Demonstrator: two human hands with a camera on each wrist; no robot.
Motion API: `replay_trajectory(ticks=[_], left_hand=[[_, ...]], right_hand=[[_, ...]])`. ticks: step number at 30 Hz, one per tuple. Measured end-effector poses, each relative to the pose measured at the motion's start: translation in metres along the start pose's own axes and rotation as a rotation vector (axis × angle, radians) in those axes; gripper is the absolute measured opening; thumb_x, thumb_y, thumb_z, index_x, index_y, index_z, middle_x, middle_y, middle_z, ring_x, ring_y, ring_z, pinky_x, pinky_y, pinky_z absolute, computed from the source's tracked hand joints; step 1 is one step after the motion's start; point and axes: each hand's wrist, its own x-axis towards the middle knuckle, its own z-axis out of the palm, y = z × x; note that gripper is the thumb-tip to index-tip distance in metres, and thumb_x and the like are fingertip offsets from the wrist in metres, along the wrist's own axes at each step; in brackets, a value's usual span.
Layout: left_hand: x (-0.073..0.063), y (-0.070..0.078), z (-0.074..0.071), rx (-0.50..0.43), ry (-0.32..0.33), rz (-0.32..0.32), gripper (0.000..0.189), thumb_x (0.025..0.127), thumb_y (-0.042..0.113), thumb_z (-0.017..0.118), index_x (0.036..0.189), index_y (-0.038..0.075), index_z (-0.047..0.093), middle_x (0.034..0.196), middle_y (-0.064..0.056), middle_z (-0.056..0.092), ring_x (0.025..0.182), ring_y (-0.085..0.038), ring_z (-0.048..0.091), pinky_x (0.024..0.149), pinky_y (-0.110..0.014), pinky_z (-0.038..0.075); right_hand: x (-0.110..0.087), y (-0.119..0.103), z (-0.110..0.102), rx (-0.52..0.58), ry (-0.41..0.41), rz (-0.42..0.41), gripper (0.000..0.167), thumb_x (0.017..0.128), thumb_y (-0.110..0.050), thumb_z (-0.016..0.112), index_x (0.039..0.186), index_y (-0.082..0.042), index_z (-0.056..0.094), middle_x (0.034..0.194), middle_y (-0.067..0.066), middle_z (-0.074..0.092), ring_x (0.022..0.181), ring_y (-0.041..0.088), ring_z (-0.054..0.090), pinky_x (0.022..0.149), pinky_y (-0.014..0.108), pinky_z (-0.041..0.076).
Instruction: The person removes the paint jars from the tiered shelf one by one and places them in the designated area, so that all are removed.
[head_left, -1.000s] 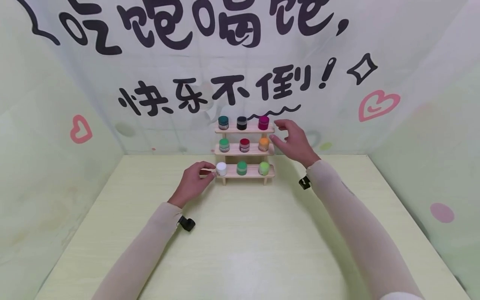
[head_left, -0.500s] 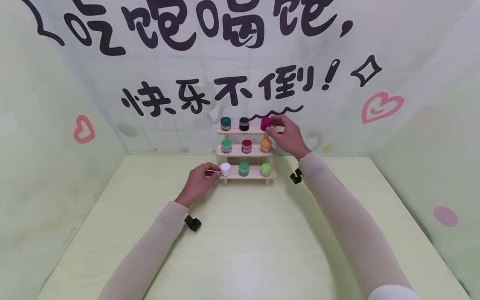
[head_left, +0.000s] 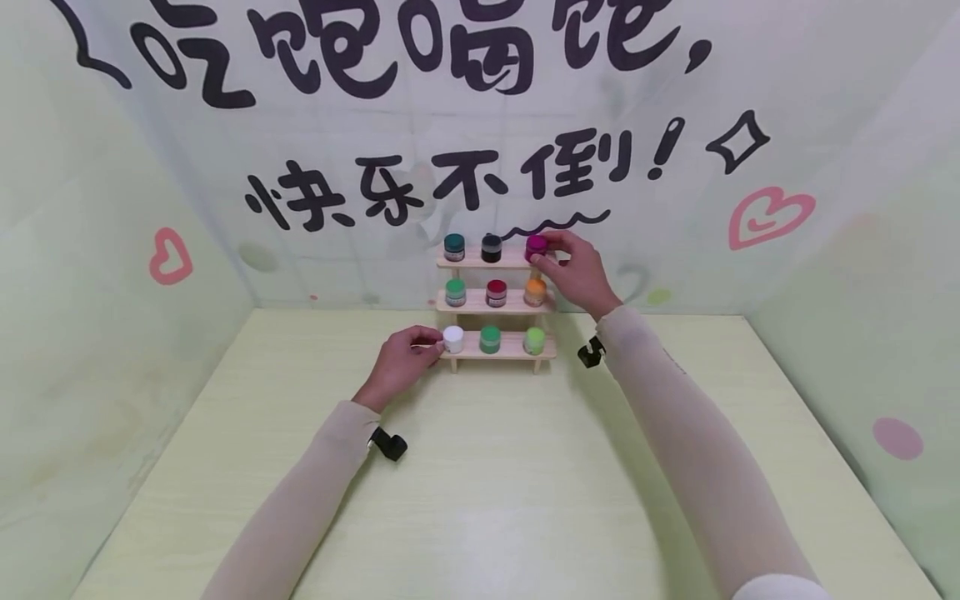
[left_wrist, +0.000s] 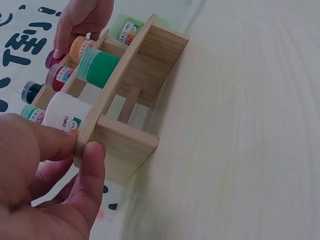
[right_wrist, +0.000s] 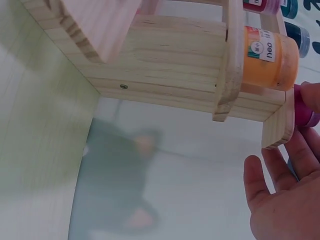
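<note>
A three-tier wooden display rack stands against the back wall, with small lidded paint jars on each tier. My left hand pinches the left end of the bottom tier, right beside a white jar. In the left wrist view its thumb lies against the board's edge, the forefinger close by the white jar. At the top tier's right end, my right hand holds a magenta paint jar between thumb and fingers. An orange jar sits one tier below it.
Dark teal and black jars share the top tier. The middle tier also bears green and red jars; green and light green ones stand below. Printed cloth walls enclose the pale table.
My right hand has moved left onto the magenta jar and taken hold of it. The left hand has closed in on the rack's bottom tier. The head view has shifted slightly.
</note>
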Motion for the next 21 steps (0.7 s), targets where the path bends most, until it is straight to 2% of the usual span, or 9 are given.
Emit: replay_trajectory(ticks=[4,9,12,16,21], left_hand=[[0.002,0.000,0.001,-0.009,0.001,-0.019,0.032,0.101,0.023,0.073,0.128,0.006,0.070,0.125,-0.015,0.070,0.106,-0.022,0.074,0.087,-0.029,0.064],[0.003,0.001,0.002,-0.037,-0.007,-0.035,0.034,0.101,0.022,0.073,0.131,0.006,0.069,0.127,-0.015,0.069,0.110,-0.024,0.073,0.088,-0.029,0.065],[0.004,0.001,0.002,-0.039,-0.004,-0.045,0.034,0.102,0.021,0.072,0.132,0.006,0.068,0.128,-0.014,0.069,0.109,-0.023,0.073,0.089,-0.028,0.065],[0.006,0.001,0.002,-0.037,-0.005,-0.056,0.035,0.102,0.021,0.070,0.133,0.006,0.068,0.129,-0.015,0.068,0.108,-0.022,0.073,0.091,-0.028,0.064],[0.006,0.002,0.004,-0.053,-0.004,-0.064,0.034,0.102,0.020,0.071,0.133,0.006,0.068,0.130,-0.015,0.068,0.110,-0.023,0.073,0.094,-0.032,0.064]], right_hand=[[-0.002,-0.002,-0.006,0.059,-0.005,0.017,0.045,0.099,-0.027,0.078,0.140,-0.015,0.064,0.133,0.007,0.071,0.128,0.022,0.064,0.108,0.046,0.055],[-0.005,-0.002,-0.014,0.155,0.009,0.016,0.044,0.099,-0.026,0.078,0.138,-0.012,0.063,0.132,0.008,0.070,0.124,0.020,0.066,0.111,0.041,0.056],[-0.006,0.001,-0.018,0.183,0.004,0.012,0.044,0.100,-0.023,0.076,0.139,-0.011,0.062,0.130,0.010,0.070,0.120,0.019,0.066,0.108,0.031,0.057],[-0.008,0.008,-0.025,0.208,0.011,0.026,0.045,0.100,-0.016,0.074,0.142,-0.009,0.060,0.131,0.013,0.069,0.115,0.018,0.066,0.098,0.019,0.057],[-0.014,0.014,-0.033,0.238,0.007,0.058,0.048,0.101,-0.015,0.072,0.147,-0.011,0.058,0.136,0.015,0.067,0.114,0.018,0.066,0.090,0.014,0.059]])
